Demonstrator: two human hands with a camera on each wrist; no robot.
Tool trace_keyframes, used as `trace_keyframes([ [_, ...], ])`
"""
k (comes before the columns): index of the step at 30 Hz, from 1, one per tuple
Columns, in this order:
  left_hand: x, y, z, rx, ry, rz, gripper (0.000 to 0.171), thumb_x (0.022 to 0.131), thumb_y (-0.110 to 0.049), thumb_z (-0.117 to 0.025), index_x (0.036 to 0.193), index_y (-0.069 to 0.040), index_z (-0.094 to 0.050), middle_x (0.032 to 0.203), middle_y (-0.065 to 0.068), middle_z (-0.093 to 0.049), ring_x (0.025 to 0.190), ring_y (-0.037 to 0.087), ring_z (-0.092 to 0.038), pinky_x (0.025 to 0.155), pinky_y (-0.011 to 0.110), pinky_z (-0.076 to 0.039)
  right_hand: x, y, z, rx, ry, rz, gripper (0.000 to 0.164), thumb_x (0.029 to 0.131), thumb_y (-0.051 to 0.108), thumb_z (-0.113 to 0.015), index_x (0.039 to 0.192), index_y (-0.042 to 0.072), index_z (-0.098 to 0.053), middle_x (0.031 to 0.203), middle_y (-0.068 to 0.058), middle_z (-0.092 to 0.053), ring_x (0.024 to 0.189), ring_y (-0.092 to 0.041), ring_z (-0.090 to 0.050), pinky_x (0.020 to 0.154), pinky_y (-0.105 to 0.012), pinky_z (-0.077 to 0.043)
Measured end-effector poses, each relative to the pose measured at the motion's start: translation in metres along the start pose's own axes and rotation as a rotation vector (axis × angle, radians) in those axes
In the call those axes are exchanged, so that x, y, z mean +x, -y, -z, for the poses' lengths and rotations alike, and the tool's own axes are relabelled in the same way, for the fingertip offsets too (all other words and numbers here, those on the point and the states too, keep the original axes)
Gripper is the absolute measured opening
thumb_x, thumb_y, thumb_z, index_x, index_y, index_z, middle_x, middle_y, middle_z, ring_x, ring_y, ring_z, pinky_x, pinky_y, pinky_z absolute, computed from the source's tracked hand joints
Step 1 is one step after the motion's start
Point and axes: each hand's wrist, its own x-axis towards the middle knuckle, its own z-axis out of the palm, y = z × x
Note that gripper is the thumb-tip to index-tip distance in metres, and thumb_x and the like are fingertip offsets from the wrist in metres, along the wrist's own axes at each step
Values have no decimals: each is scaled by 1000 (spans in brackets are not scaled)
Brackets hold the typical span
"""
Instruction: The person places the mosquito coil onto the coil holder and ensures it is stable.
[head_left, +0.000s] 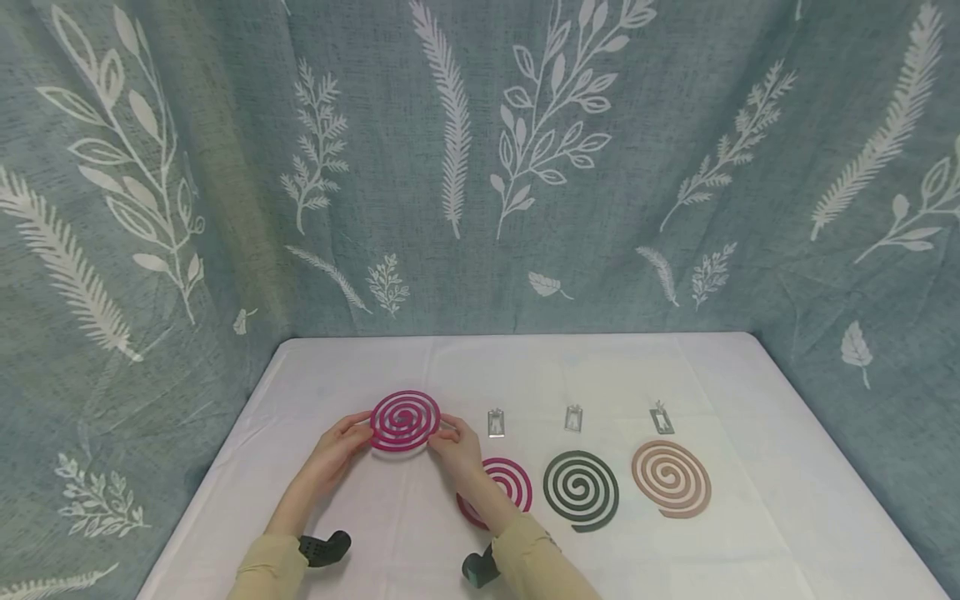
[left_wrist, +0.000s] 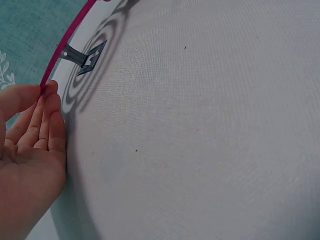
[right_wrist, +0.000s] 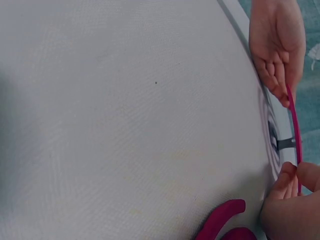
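My left hand [head_left: 330, 457] and right hand [head_left: 459, 454] pinch opposite edges of a pink mosquito coil [head_left: 406, 419], thumbs on top and fingers below. In the left wrist view, the coil [left_wrist: 62, 46] is seen edge-on above the white cloth and casts a ringed shadow. A small metal coil stand [left_wrist: 75, 55] rests under it, its upright tab reaching the middle of the coil. From the right wrist, the same stand [right_wrist: 286, 144] shows between the two hands. A second pink coil [head_left: 529, 490] lies flat, partly covered by my right forearm.
Right of my right arm lie a dark green coil [head_left: 578, 490] and a beige coil [head_left: 670, 475]. Behind them three metal stands, the left one [head_left: 496, 433], the middle one [head_left: 573, 429] and the right one [head_left: 663, 431], form a row. A patterned curtain [head_left: 480, 275] surrounds the white table [head_left: 787, 467].
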Motion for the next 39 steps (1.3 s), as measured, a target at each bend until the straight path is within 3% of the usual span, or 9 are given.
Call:
trace_keyframes([
  [39,-1,2,-2,57,-15,2,53,98,-17,-50,143,4,-31,97,-10,-61,89,-11,-53,81,4,-41,-3,2,2,-8,11,-7,44,86,4,-64,129,3,-54,87,-8,-66,72,-4,-58,75,-22,-52],
])
